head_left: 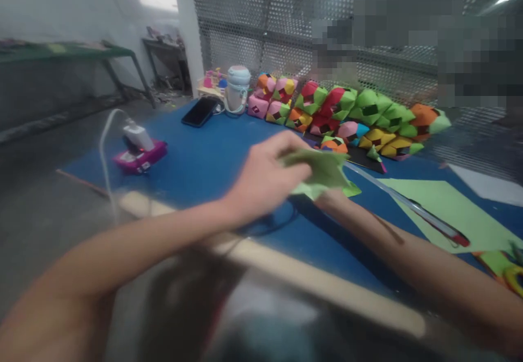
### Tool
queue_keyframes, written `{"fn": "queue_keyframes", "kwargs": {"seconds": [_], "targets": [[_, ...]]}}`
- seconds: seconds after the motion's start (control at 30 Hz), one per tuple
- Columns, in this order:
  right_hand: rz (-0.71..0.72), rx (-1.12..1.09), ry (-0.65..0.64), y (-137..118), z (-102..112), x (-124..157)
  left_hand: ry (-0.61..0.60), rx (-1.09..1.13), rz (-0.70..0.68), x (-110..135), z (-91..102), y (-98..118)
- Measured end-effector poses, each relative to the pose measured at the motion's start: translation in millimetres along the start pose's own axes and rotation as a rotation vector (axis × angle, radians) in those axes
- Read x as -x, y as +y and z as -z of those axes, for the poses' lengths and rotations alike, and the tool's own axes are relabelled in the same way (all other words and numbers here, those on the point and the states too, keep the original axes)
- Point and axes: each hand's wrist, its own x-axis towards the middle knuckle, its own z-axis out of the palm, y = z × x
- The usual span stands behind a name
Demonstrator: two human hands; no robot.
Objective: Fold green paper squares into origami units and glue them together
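A light green folded paper piece (327,167) is up above the blue table, slightly blurred. My left hand (272,168) is closed on its left side, thumb in front and fingers over the top edge. My right hand (330,198) comes from the right and reaches up behind the paper's lower edge; its fingers are hidden there, so their grip does not show. A brighter green paper corner (352,189) sticks out just right of the piece. Further right, a flat light green sheet (457,209) lies on the table.
Colourful folded paper blocks (327,106) are stacked along the mesh wall. A clear tube-like stick with a red end (433,217) lies across the sheet. A phone (200,112), a white-blue flask (237,90) and a pink power socket (141,157) with a white cable are at left.
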Motion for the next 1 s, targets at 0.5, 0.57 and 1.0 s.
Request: {"fn": "queue_keyframes", "kwargs": {"seconds": [0.5,0.57,1.0], "targets": [[-0.147,0.060,0.010,-14.4,30.5,48.9,0.083,0.195,0.513,-48.9,-6.7,-103.3],[-0.096,0.113,0.033,-9.2,28.4,46.7,0.074,0.211,0.506,-49.6,-11.5,-107.1],[0.123,0.197,0.005,4.3,25.7,44.3,0.038,0.283,0.527,-38.1,-15.2,-111.7]]}}
